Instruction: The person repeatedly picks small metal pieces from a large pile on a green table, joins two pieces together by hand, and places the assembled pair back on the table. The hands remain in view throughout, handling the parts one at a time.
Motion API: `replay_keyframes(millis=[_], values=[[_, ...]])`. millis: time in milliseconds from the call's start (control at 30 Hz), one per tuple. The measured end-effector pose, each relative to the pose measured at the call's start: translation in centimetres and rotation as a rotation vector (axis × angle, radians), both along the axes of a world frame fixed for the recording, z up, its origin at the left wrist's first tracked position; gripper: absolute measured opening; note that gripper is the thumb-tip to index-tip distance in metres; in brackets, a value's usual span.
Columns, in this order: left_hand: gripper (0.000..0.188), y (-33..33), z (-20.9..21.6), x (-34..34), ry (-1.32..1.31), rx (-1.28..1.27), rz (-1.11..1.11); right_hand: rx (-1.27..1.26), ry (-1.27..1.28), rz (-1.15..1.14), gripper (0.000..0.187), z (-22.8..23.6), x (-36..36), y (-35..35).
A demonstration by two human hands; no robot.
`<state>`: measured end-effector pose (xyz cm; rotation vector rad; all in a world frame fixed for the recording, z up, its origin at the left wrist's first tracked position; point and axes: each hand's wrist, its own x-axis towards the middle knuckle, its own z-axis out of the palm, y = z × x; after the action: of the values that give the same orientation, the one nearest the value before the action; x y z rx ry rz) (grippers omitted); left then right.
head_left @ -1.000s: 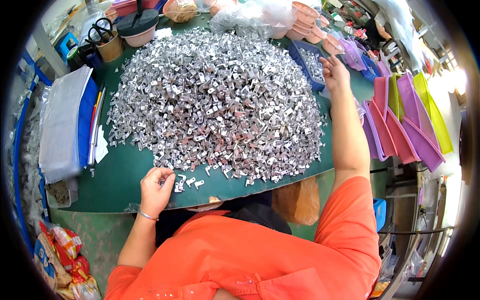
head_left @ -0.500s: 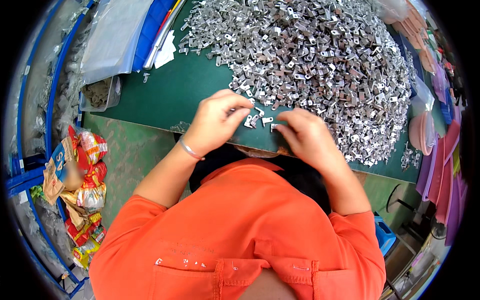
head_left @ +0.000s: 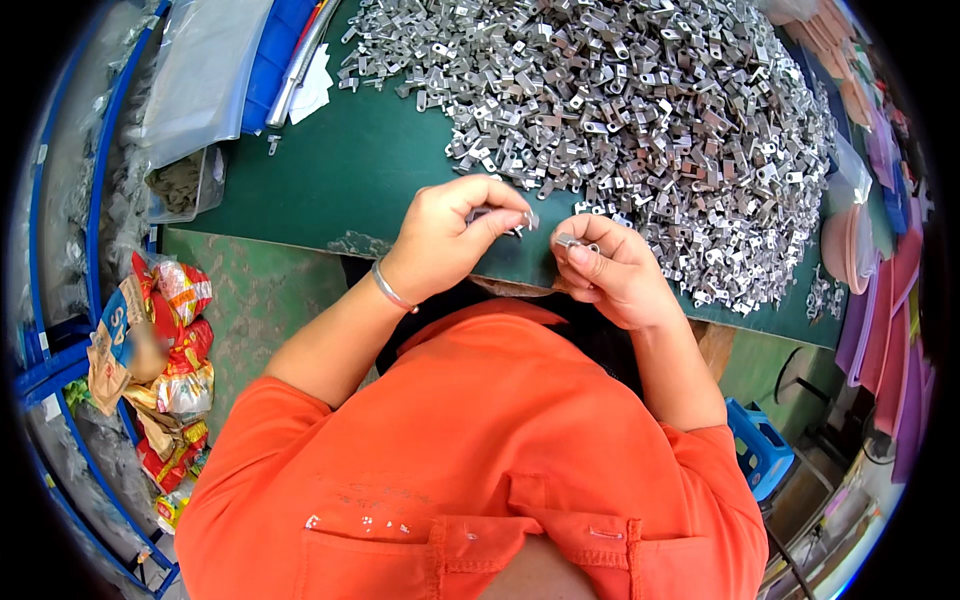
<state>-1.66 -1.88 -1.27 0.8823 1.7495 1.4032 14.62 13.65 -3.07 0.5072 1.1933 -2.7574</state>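
Observation:
My left hand (head_left: 452, 228) pinches a small bent metal bracket (head_left: 531, 219) between thumb and forefinger, near the front edge of the green table (head_left: 330, 180). A few more metal pieces show under its fingers, partly hidden. Facing it, a short gap away, my right hand (head_left: 612, 268) is closed on another metal bracket (head_left: 567, 240), held by thumb and fingertips. Beyond both hands spreads a large pile of loose silvery brackets (head_left: 640, 110), small bent tabs with holes.
At the table's far left lie clear plastic sheets (head_left: 195, 80), a blue bin (head_left: 275, 65) and a plastic tub (head_left: 208, 185) with grey cloth. A blue-framed rack (head_left: 95, 190) and colourful bags (head_left: 180, 340) stand left. A blue stool (head_left: 757, 450) is at the lower right.
Both hands have lifted off the table with brackets in their fingers. The right hand has turned so its fingertips face up. Loose brackets that lay between the hands no longer show there.

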Motion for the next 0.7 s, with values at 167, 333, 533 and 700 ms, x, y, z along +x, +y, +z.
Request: replay_keyframes(millis=[167, 333, 533, 700], values=[[0.013, -0.6, -1.3, 0.7, -0.117, 0.318, -0.043, -0.284, 0.117, 0.019, 0.022, -0.6, -0.2, -0.1], [0.014, -0.7, -1.2, 0.8, -0.185, 0.199, 0.015, -0.375, 0.122, 0.027, 0.022, -1.0, -0.2, -0.2], [0.017, -0.8, -1.7, 1.0, -0.352, 0.145, 0.084, -0.452, 0.157, -0.015, 0.017, 0.2, -0.8, 0.3], [0.022, -0.9, -1.3, 0.7, -0.453, 0.176, 0.126, 0.834, 0.017, -0.094, 0.014, 0.4, -2.0, -0.5]])
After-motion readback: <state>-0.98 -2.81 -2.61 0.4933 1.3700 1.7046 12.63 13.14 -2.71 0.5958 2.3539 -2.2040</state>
